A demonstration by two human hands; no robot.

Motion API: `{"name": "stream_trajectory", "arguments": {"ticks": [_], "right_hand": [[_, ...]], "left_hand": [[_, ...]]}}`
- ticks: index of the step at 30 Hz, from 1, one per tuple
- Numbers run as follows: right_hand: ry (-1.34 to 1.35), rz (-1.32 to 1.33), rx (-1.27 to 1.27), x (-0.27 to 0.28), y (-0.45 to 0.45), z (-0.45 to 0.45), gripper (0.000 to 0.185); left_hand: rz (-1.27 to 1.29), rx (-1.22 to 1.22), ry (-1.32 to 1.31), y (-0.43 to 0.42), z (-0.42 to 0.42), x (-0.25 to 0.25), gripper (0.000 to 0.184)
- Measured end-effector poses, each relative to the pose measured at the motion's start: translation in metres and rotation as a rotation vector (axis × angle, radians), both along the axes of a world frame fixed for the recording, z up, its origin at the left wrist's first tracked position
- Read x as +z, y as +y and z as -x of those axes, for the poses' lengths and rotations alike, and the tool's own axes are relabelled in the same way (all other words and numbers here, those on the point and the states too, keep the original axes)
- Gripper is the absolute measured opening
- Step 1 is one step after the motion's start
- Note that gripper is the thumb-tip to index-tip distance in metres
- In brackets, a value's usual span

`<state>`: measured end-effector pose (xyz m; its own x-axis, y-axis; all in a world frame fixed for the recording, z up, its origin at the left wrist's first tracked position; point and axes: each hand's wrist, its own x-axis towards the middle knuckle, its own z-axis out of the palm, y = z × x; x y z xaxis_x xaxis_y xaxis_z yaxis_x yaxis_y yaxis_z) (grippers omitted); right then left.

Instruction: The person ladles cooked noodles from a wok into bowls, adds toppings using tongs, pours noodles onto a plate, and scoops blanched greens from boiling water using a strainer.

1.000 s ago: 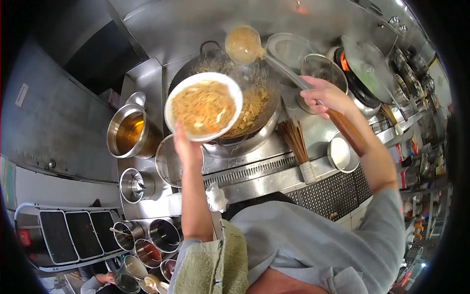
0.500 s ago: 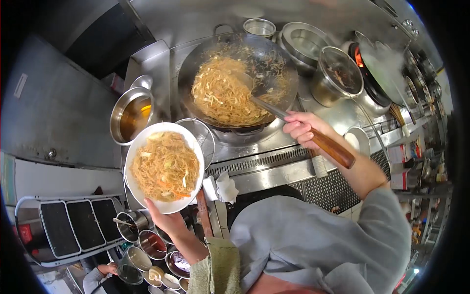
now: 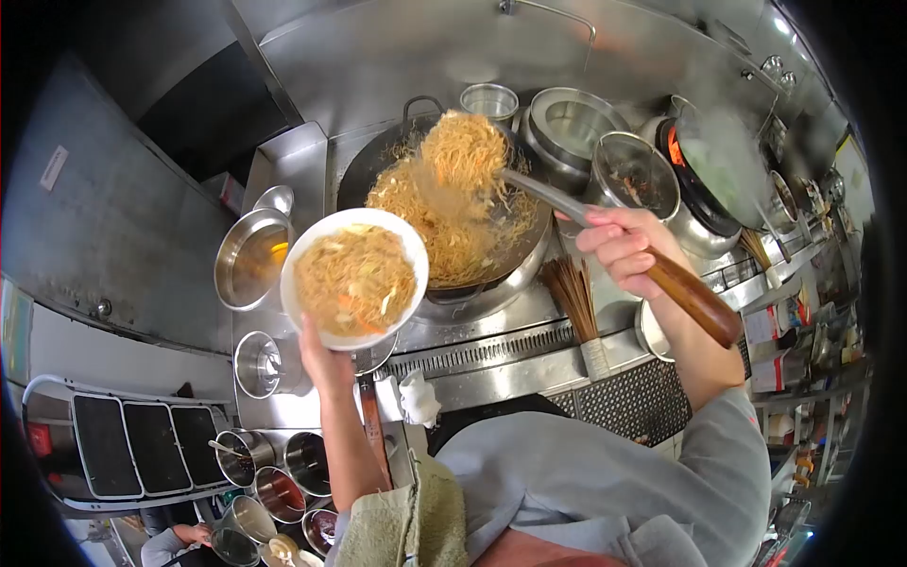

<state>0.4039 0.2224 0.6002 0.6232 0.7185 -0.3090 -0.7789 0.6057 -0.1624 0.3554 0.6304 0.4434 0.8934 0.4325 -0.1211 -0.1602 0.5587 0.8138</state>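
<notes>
Fingers [image 3: 616, 251] of the right hand [image 3: 635, 244] first: how do they sit?

– Curled close together round the shaft of a long ladle [image 3: 550, 193], just above its wooden handle [image 3: 694, 295]

– And the left hand [image 3: 327, 367]?

– It bears a white bowl [image 3: 421, 270], tilted, at the near left edge of the wok [image 3: 363, 172]. The thumb lies at the bowl's rim; the other fingers are hidden beneath, so I can't tell whether they are spread or pressed together

– How far along does it look?

– The bowl is well filled with noodles, I'd judge. More are heaped in the ladle, over the far part of the wok, and a big mound of noodles [image 3: 402, 197] lies in the wok itself, so plenty is outside the bowl. I can't tell whether the ladle touches that mound

– What's around, and what's in the way?

– The bowl covers part of the wok's near left rim from view. A wire strainer [image 3: 387, 348], half hidden, is on the near side of the wok. Left of the wok stands a steel pot [image 3: 227, 283] with amber liquid; near right of the wok, a bundle of thin sticks [image 3: 573, 298]. Farther right of the wok, steam hangs about a second pan [image 3: 720, 189], with an orange glow beside it
</notes>
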Motion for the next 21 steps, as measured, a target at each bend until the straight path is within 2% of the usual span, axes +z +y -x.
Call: {"name": "stream_trajectory", "arguments": {"ticks": [1, 2, 3, 5, 8, 11, 13, 14, 15, 17, 19, 21], "right_hand": [[-0.018, -0.031, 0.012, 0.014, -0.003, 0.002, 0.039], [-0.032, -0.036, 0.004, 0.028, -0.003, 0.007, 0.041], [-0.039, -0.034, 0.008, 0.041, -0.005, 0.011, 0.041], [-0.168, 0.114, -0.027, 0.063, -0.007, 0.022, 0.030], [-0.180, 0.100, -0.058, 0.082, -0.007, 0.042, 0.032], [-0.228, 0.144, -0.079, 0.075, -0.009, 0.055, 0.039], [-0.421, 0.389, -0.071, 0.057, -0.008, 0.066, 0.057], [-0.481, 0.609, -0.079, 0.053, -0.002, 0.075, 0.064], [-0.477, 0.611, -0.085, 0.040, -0.001, 0.080, 0.064], [-0.662, 0.969, -0.009, 0.010, 0.000, 0.086, 0.068], [-0.724, 1.032, -0.004, 0.001, 0.003, 0.090, 0.070], [-0.864, 1.235, -0.054, -0.011, 0.007, 0.093, 0.072]], "left_hand": [[0.003, 0.005, -0.009, -0.009, -0.012, 0.002, 0.051], [-0.011, -0.062, -0.021, -0.020, -0.024, 0.006, 0.050], [-0.025, -0.130, -0.032, -0.030, -0.037, 0.009, 0.049], [-0.026, -0.166, -0.043, -0.048, -0.064, 0.008, 0.049], [-0.027, -0.262, -0.086, -0.080, -0.098, 0.006, 0.048], [0.013, -0.369, -0.113, -0.106, -0.116, 0.010, 0.049], [0.054, -0.420, -0.101, -0.119, -0.121, 0.017, 0.050], [0.072, -0.415, -0.114, -0.124, -0.120, 0.024, 0.050], [0.089, -0.409, -0.125, -0.127, -0.118, 0.031, 0.051], [0.059, -0.435, -0.137, -0.126, -0.118, 0.039, 0.051], [0.028, -0.451, -0.147, -0.125, -0.118, 0.040, 0.052], [-0.008, -0.359, -0.062, -0.127, -0.115, 0.038, 0.052]]}}
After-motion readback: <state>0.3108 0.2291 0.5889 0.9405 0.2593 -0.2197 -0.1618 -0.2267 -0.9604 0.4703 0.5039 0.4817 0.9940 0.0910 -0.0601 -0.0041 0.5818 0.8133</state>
